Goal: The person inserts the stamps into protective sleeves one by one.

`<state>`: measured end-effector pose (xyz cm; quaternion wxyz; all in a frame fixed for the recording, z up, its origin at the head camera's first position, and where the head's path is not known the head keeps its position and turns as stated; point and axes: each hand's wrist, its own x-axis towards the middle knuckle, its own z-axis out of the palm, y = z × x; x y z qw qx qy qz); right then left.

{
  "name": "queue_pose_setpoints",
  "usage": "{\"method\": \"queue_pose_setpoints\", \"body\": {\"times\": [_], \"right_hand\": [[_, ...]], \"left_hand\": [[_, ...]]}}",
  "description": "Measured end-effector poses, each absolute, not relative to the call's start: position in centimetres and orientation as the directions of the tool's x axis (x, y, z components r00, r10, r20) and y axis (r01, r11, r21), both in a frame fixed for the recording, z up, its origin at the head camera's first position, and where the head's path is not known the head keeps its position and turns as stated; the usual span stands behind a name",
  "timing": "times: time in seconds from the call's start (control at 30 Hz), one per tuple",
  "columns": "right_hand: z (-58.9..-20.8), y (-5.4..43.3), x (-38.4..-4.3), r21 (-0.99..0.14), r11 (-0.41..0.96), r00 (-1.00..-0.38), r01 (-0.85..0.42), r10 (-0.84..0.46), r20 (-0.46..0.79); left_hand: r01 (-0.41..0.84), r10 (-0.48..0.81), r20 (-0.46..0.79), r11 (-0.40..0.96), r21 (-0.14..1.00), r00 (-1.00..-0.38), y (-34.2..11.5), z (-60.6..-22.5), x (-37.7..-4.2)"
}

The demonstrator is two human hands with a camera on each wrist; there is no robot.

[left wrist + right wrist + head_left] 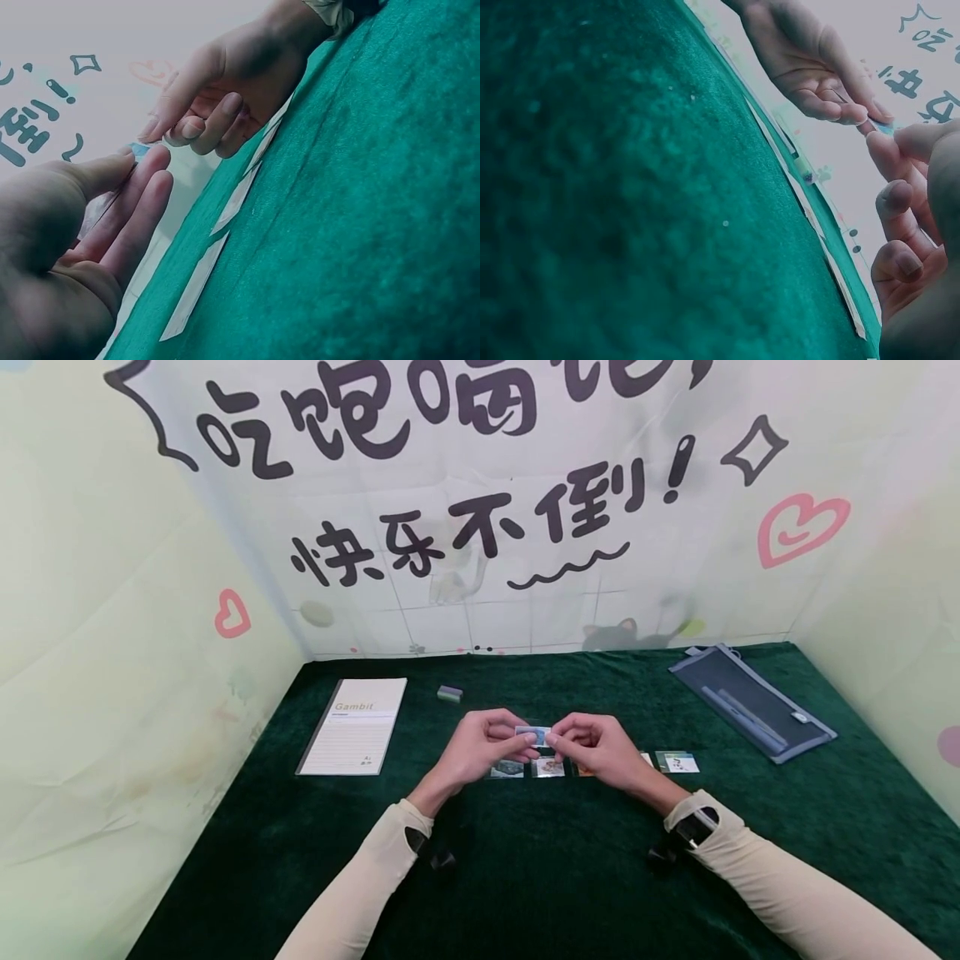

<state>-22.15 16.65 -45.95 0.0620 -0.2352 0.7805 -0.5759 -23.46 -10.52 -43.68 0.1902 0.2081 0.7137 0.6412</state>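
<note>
A small card with a blue picture [541,737] is held up between both hands over the table. My left hand [482,747] pinches its left side between thumb and fingers. On the other side, my right hand [606,752] pinches the right edge, its thumb tip close to the left thumb. Below the hands lies a row of picture cards, among them a greyish one [508,769], a whitish one [549,767] and an orange one [582,770] partly behind the right hand. Farther right is a white-faced card [681,763] overlapping another.
A white notebook [356,727] marked Gambit lies at the left on the dark green cloth [525,877]. Behind the hands sits a small two-tone block [450,693]. At the back right is a blue mesh zip pouch [750,702] with long slim things inside.
</note>
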Motion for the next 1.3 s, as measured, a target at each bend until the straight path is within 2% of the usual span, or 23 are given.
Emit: {"method": "queue_pose_setpoints", "body": {"times": [0.5, 0.77, 1.3], "right_hand": [[-45.96, 16.56, -21.94, -0.922, 0.23, -0.867, -0.31, -0.466, 0.175], [-45.85, 16.5, -21.91, -0.92, 0.241, -0.858, -0.309, -0.487, 0.161], [-45.71, 16.37, -21.76, -0.907, 0.253, -0.845, -0.338, -0.506, 0.174]], "left_hand": [[0.05, 0.539, -0.016, 0.108, 0.993, -0.842, -10.32, -43.66, -23.31], [0.057, 0.535, -0.039, 0.162, 0.985, -0.844, -10.05, -43.6, -23.06], [0.067, 0.537, -0.02, 0.142, 0.988, -0.844, -9.59, -43.74, -22.62]]}}
